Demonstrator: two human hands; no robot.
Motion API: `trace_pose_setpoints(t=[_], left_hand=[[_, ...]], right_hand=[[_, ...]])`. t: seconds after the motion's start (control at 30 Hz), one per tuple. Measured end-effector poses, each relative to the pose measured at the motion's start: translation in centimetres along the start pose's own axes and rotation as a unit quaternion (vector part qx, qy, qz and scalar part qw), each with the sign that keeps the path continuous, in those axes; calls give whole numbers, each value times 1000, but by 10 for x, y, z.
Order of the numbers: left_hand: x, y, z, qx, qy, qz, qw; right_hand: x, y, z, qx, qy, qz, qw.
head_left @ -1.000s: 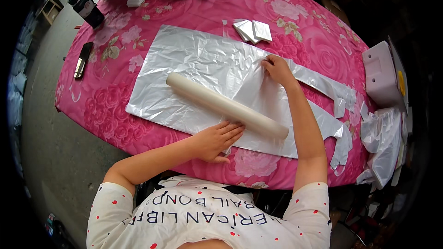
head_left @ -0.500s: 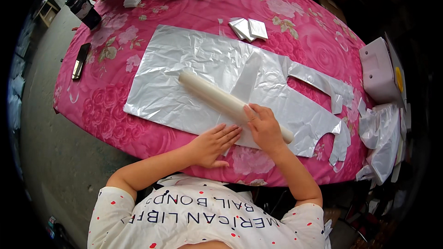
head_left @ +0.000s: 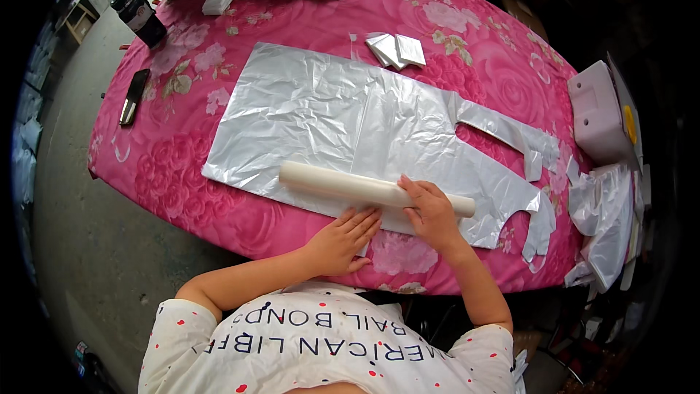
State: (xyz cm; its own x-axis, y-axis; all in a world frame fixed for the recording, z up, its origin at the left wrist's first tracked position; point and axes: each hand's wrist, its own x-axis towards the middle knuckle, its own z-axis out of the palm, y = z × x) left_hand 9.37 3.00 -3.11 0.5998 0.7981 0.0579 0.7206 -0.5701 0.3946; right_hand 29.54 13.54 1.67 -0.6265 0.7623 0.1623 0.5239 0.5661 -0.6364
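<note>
We rest our left hand (head_left: 343, 238) with fingers flat and outstretched over the silvery sheet's (head_left: 292, 102) near edge, seemingly steadying it, while our right hand (head_left: 432, 211) grasps the pale roll (head_left: 332, 180) lying across it, nearer than the folded packets (head_left: 410, 50).

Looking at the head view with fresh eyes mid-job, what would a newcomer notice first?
Most likely the vivid pink floral tablecloth, with the big silvery plastic sheet spread across its middle. Next, the pale roll lying on the sheet's near part, held toward its right end by the right hand, with the left hand flat at the sheet's near edge.
</note>
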Motion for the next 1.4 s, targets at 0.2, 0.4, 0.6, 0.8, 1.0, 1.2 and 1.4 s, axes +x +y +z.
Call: trace_pose_setpoints(t=[0.2,0.4,0.6,0.8,1.0,1.2,1.4], left_hand=[[-2,1,3,6,11,-6,1000],[-10,-3,-7,-26,59,30,997],[-22,-16,-14,-52,130,91,986],[-13,-16,-28,-137,167,80,973],[2,-46,-63,-272,167,75,945],[16,-67,-49,-23,50,86,995],[15,-68,-43,-93,76,76,990]], right_hand=[[71,39,7,-93,73,-112,987],[120,54,-4,-158,149,-106,970],[53,11,22,6,-73,-116,991],[31,-12,36,-37,-47,-133,989],[27,-5,48,-24,15,-112,993],[24,-3,55,6,61,-81,995],[22,-5,52,5,83,-84,993]])
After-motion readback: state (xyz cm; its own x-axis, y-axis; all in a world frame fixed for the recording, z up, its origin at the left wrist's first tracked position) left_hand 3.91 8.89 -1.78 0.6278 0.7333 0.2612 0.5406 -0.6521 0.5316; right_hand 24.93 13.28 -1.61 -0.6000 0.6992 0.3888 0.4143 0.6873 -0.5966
